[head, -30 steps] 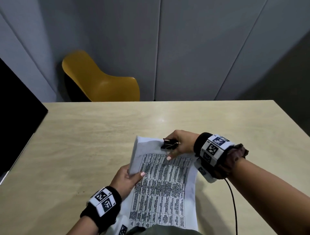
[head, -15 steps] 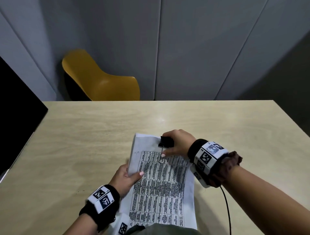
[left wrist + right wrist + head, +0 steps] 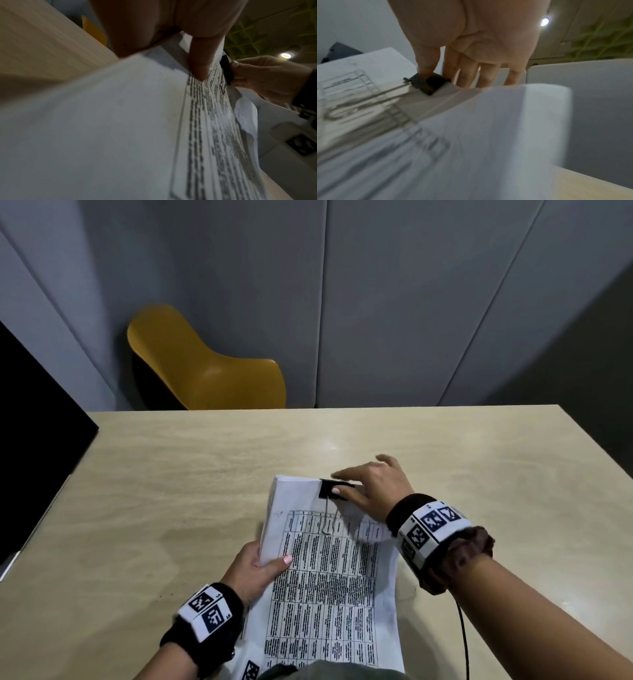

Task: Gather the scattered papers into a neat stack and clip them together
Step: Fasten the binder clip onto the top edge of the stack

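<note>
From the head view, the paper stack [image 3: 329, 587] lies on the pale wood counter [image 3: 171, 491] at about 6 o'clock, its top sheet a printed table too blurred to read. A black binder clip [image 3: 330, 490] sits on the stack's 12 o'clock edge, one wire handle folded flat onto the page. The left hand [image 3: 255, 571] pinches the stack's 9 o'clock edge, thumb on top. The right hand [image 3: 371, 486] has straight fingers, thumb pressing the clip. A yellow chair [image 3: 205, 368] stands at 11 o'clock. In the left wrist view, the thumb [image 3: 200, 65] presses the blurred print. In the right wrist view, fingers [image 3: 467, 73] extend past the clip.
</note>
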### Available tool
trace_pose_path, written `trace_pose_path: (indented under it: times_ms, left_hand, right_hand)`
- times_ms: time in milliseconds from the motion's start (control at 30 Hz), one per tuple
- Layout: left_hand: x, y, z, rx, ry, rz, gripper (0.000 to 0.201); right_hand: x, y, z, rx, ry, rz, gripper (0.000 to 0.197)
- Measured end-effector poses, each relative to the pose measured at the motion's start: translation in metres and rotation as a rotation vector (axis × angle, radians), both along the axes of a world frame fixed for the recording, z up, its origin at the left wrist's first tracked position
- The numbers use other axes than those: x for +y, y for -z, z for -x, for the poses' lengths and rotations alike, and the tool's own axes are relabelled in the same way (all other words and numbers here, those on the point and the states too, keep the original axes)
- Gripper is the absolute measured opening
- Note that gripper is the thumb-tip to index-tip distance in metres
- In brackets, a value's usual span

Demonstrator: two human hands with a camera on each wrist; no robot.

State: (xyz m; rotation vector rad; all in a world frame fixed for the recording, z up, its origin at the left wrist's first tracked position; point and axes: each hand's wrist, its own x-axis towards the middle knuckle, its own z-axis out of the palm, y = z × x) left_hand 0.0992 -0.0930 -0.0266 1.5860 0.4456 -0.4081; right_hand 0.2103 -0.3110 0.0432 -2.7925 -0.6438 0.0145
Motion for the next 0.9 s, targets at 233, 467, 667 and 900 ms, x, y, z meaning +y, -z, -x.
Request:
trace_pose_path:
  times_ms: [233, 467, 667, 900]
  left_hand:
    - [0.02, 0.015, -0.011, 0.049, -0.02, -0.031, 0.054]
    - [0.018, 0.035, -0.045, 0.121, -0.013, -0.24, 0.053]
    - [0.018, 0.015, -0.083, 0.053, -0.007, -0.378, 0.076]
    - [0.035, 0.026, -0.057, 0.138, -0.124, -0.247, 0.077]
  right_hand:
    - [-0.012, 0.058, 0.041, 0.478, 0.721, -0.662, 0.053]
    - [-0.011, 0.096, 0.041, 0.659, 0.833, -0.74, 0.026]
    - [-0.002, 0.082, 0.032, 0.627, 0.753, -0.709, 0.043]
    - [-0.007, 0.082, 0.065, 0.62, 0.718, -0.551, 0.045]
